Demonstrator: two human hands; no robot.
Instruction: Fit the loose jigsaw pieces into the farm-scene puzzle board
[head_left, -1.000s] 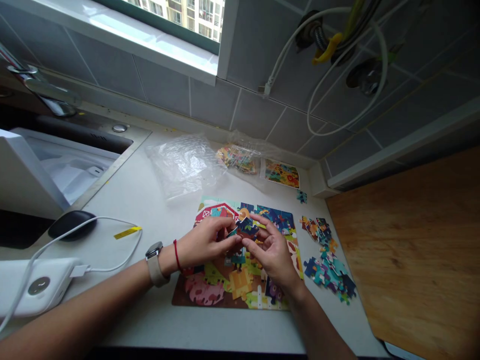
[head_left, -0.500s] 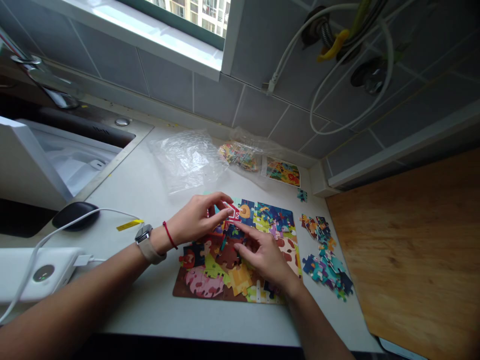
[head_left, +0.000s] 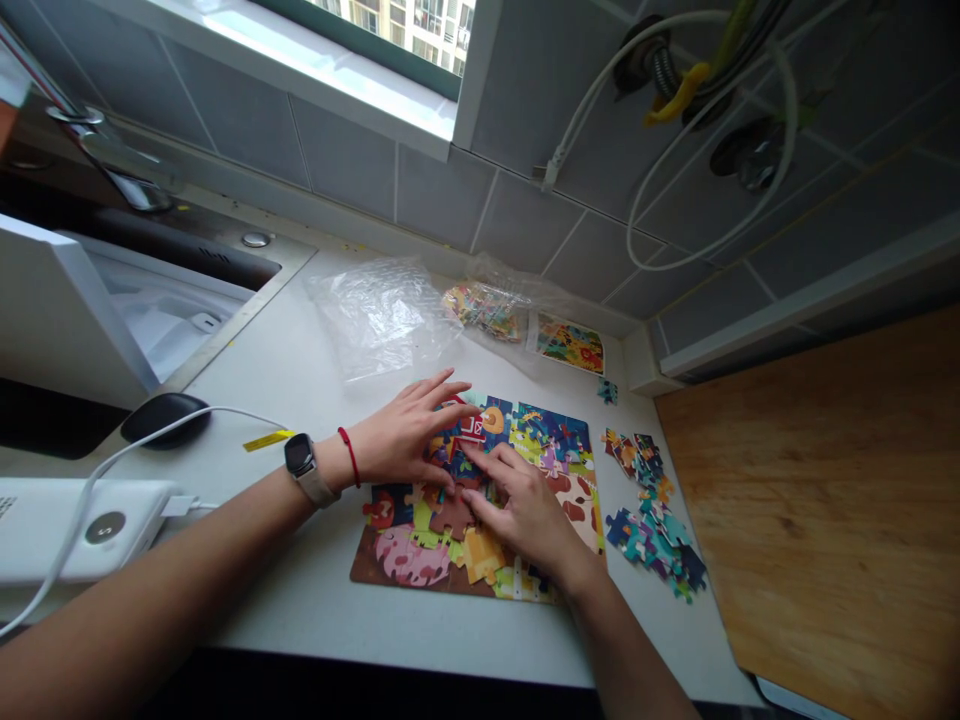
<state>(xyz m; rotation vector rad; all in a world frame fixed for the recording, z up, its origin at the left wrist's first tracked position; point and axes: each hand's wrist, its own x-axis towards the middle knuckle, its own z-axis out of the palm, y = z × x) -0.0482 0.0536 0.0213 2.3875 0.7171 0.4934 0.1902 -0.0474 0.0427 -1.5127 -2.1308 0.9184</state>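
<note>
A colourful jigsaw puzzle with farm animals lies on the white counter, many of its pieces joined. My left hand is spread over the upper left part, fingers apart and thumb down on the pieces. From the lower right, my right hand rests on the middle, its index finger and thumb apart on either side of a dark blue puzzle piece with green leaves. A red barn piece shows just above the fingertips. A yellow piece lies below, near my right thumb. My hands cover part of the puzzle.
Loose puzzle pieces are heaped right of the puzzle, beside a wooden board. Behind lie a clear plastic bag, bagged pieces and a picture card. A white power bank with a cable and a black mouse sit left.
My left hand has opened from a near pinch at the barn piece, its fingers spreading and its thumb moving down. My right hand stays at almost the same spot. The view has shifted slightly.
</note>
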